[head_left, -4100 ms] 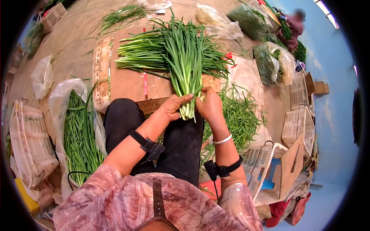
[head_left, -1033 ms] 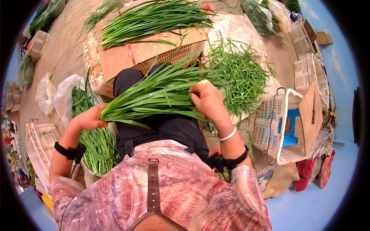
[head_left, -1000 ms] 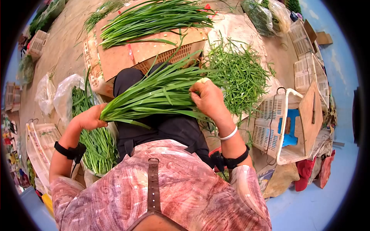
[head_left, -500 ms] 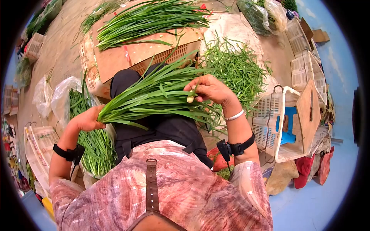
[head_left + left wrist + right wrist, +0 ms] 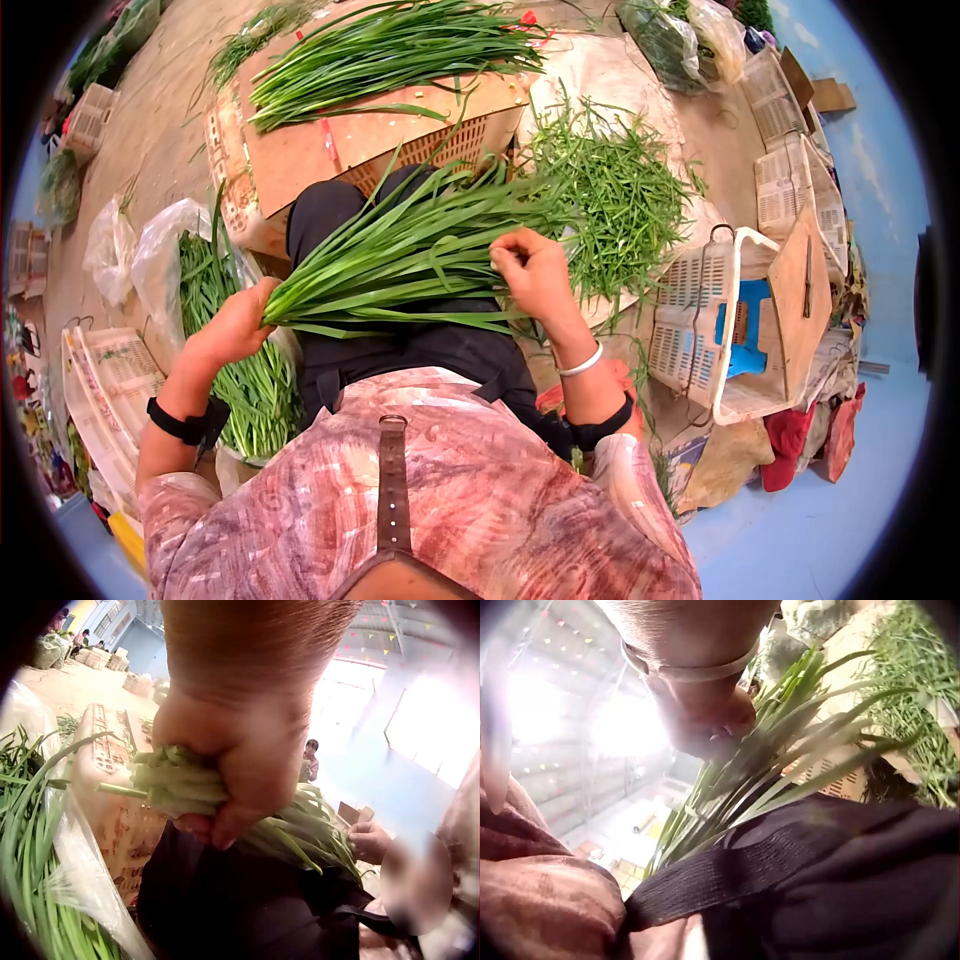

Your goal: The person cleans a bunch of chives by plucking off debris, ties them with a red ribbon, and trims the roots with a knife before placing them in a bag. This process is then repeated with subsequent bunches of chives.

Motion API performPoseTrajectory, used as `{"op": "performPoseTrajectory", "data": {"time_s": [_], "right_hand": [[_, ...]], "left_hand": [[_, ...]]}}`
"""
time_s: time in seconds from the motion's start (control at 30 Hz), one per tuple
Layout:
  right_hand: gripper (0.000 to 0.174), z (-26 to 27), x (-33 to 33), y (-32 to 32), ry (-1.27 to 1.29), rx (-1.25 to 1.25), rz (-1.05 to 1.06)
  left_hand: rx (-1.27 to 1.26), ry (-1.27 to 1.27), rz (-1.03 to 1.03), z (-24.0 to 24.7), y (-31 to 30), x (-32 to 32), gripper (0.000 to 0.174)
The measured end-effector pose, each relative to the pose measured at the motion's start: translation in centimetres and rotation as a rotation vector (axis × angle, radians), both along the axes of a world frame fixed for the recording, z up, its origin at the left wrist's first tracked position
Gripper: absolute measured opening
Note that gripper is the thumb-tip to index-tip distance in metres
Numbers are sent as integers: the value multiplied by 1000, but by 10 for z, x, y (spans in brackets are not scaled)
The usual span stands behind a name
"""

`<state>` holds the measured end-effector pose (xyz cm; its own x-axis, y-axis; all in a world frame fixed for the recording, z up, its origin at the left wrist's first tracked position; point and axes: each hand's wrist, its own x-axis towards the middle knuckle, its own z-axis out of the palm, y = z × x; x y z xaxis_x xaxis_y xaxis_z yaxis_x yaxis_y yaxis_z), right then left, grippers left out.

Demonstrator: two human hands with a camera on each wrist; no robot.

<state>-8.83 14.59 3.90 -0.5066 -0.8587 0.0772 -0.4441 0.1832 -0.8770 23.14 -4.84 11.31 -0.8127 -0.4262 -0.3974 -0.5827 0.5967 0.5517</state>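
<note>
A bundle of long green leafy stalks (image 5: 390, 265) lies slanting over the person's lap. The left hand (image 5: 232, 322) grips its gathered pale end, and the leaves fan out to the right. Seen from the left wrist, the left hand (image 5: 232, 750) has thumb and fingers wrapped around the pale stalks (image 5: 180, 784). Close beside the leaf tips is the right hand (image 5: 538, 275), its fingers curled and thumb near the forefinger, with no object visible between them. In the right wrist view the right hand (image 5: 705, 724) is over the leaves (image 5: 757, 761), its fingertips largely hidden.
Another pile of stalks (image 5: 390, 60) lies on a brown board (image 5: 285, 165) ahead. Loose greens (image 5: 610, 200) cover a pale sheet to the right. A plastic-lined container of stalks (image 5: 255, 400) stands left, and a white crate (image 5: 685, 320) stands right.
The pale piece seen in the right hand half a second ago no longer shows, and that hand has turned and lowered. The left hand moved slightly; some leaves shifted. Earlier, both hands held the bundle upright.
</note>
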Motion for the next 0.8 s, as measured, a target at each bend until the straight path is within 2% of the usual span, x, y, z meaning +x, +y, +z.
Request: {"op": "performPoseTrajectory", "data": {"time_s": [0.03,0.13,0.2,0.23,0.3,0.37,0.4,0.47,0.5,0.57,0.63,0.7,0.73,0.8], "right_hand": [[6,-3,-2,4,-317,-28,-91],[6,9,-35,33,-473,-98,-268],[6,22,-67,57,-729,-107,-351],[7,20,-89,75,-805,-185,-293],[11,-2,-131,108,-1022,-495,-206],[15,-30,-152,103,-842,16,-465],[15,-34,-157,101,-835,6,-448],[27,-42,-153,104,558,785,-374],[27,-27,-152,92,568,773,-356],[27,10,-135,82,723,598,-413],[27,48,-108,46,480,110,-382],[35,86,-71,11,388,-83,-145],[42,97,-53,-8,378,-175,-3],[73,124,-8,-48,298,-282,317]], "left_hand": [[0,-4,-2,1,2,1,36],[-107,-23,-5,-1,7,6,39],[-363,66,-71,-9,7,14,45],[-363,67,-70,-6,7,13,45],[-497,64,-92,3,5,7,48],[-583,105,-126,10,4,1,53],[-678,121,-170,14,3,-2,55],[-856,153,-251,22,0,-4,55],[-863,145,-230,27,-2,-9,55],[-931,215,-329,44,-4,-19,52],[-1018,201,-370,61,-4,-32,51],[-1122,170,-471,74,-6,-42,52],[-1080,74,-497,81,-5,-44,56],[-1141,139,-555,91,-2,-61,51]]}}
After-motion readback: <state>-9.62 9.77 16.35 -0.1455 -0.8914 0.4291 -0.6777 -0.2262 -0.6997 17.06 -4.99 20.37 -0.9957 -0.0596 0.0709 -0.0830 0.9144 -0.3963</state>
